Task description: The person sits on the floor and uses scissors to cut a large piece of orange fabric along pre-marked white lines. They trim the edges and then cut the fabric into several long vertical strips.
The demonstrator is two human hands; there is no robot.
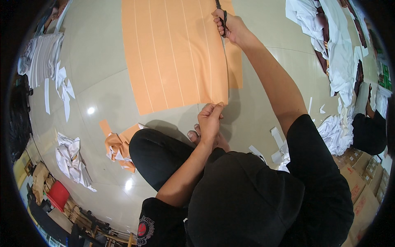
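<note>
A long piece of orange fabric (164,53) lies on the floor in front of me, marked with several thin white lengthwise lines. At its near right corner my left hand (210,119) is closed, pinching the edge between thumb and fingers. Further away, along the right side of the fabric, my right hand (232,28) is wrapped round the handles of black scissors (224,22). Their blades point away from me and run out of view at the top. To the right of the cut edge lies a separate orange strip (236,74), partly under the larger piece.
Crumpled orange scraps (117,146) lie left of my knee, with a white cloth bundle (72,158) beyond. A stack of folded white fabric (43,57) sits far left. White cloth (339,45) spreads along the right, where another person (368,127) sits near cardboard boxes (362,201).
</note>
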